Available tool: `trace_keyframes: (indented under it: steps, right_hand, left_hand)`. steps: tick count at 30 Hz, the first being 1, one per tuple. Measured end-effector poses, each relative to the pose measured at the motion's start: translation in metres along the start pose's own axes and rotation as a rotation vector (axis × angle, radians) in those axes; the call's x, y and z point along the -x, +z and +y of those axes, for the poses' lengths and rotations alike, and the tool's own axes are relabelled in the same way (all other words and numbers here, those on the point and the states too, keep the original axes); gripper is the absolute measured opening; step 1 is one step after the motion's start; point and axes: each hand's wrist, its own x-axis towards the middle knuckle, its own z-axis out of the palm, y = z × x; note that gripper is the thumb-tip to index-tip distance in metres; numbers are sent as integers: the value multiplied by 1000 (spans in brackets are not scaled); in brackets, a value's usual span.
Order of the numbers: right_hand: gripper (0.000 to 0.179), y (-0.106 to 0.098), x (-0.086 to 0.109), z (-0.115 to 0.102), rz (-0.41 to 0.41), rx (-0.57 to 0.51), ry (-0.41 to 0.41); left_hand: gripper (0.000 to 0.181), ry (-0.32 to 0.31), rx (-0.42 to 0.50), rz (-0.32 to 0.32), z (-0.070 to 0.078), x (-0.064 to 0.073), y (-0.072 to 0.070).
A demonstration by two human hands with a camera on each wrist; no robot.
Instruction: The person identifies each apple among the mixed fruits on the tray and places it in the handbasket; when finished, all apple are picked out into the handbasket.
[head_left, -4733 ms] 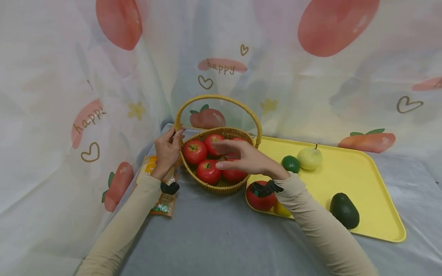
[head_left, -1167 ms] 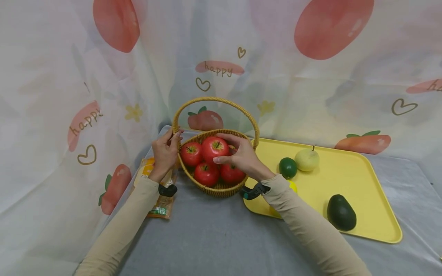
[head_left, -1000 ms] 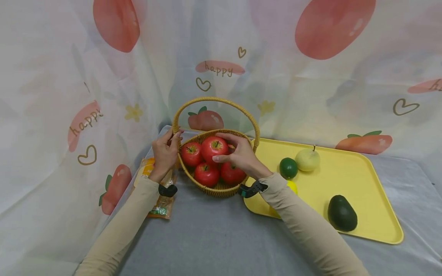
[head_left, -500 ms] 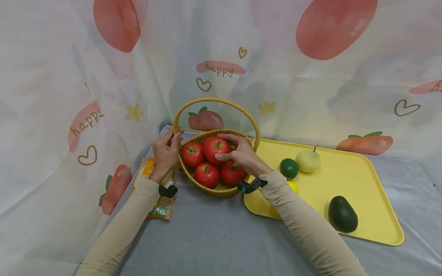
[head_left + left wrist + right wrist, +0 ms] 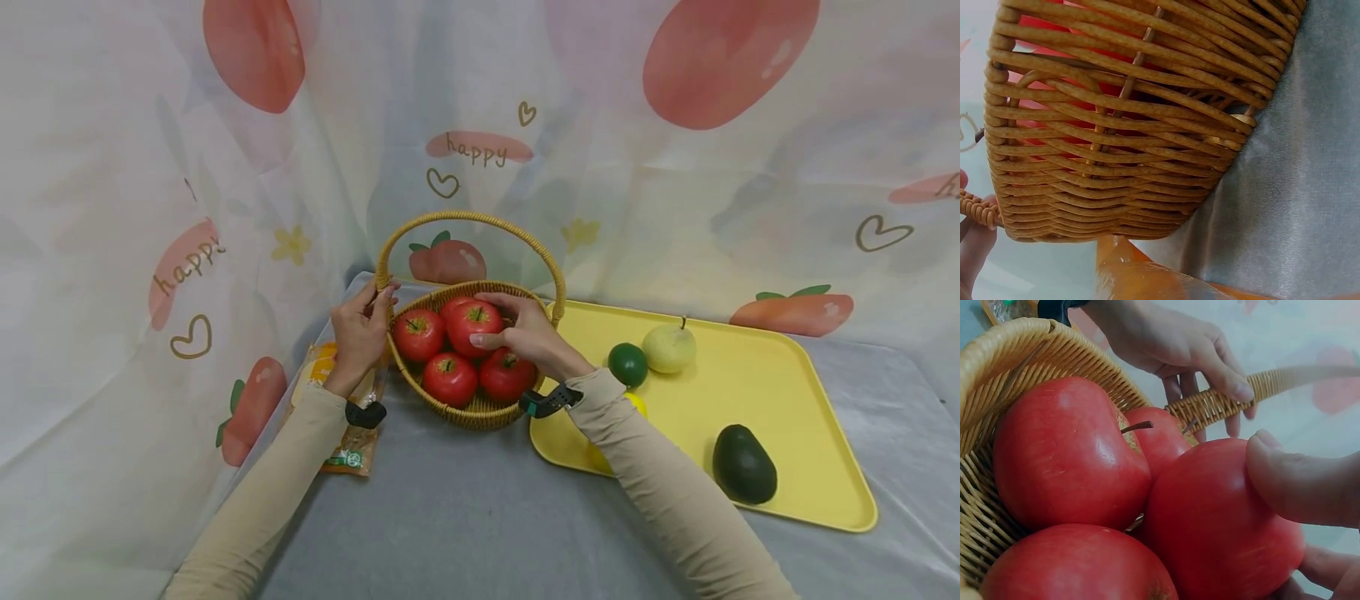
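Observation:
My left hand (image 5: pixel 360 329) pinches the lower left end of the wicker basket's handle (image 5: pixel 472 217), as the right wrist view confirms. Red apples (image 5: pixel 450 381) fill much of the basket (image 5: pixel 480 419). One red apple (image 5: pixel 476 327) lies on top of the others, gripped by my right hand (image 5: pixel 534 335); the thumb is on its near side. In the right wrist view, this held apple (image 5: pixel 1222 519) touches its neighbours. My right palm hides the basket's right-hand contents. The left wrist view shows the basket's woven side (image 5: pixel 1122 144) close up.
A yellow tray (image 5: pixel 750 367) stands at the right. It bears a small green fruit (image 5: pixel 627 365), a pale green pear-like fruit (image 5: pixel 670 348), an avocado (image 5: pixel 744 464) and a yellow fruit (image 5: pixel 597 460), partly hidden by my sleeve. An orange plastic packet (image 5: pixel 352 442) lies left of the basket.
The red apple that lay at the tray's left corner is gone from there; my right hand, which hovered over the basket, now holds an apple in it. Lately that apple has shifted slightly right.

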Motion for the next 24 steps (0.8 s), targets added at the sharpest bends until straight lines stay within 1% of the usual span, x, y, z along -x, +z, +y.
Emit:
trace_keyframes:
  steps: [3,9,14,17,24]
  right_hand:
    - [72,-1,1,-1,-5,10,7]
    - [72,-2,5,-4,-3,39,-3]
    - [73,-1,6,-5,-24,41,-17]
    - [73,0,7,-5,-32,29,-18]
    - [75,0,8,-4,-60,42,-27]
  left_hand:
    - [27,-2,18,-1,0,-1,1]
    - [24,5,10,4,-1,0,3]
    - [24,-17,-19,23,-3,2,3]
    - [24,-26,-18,24,-3,2,3]
    - [25,-11,-11,26,-1,4,1]
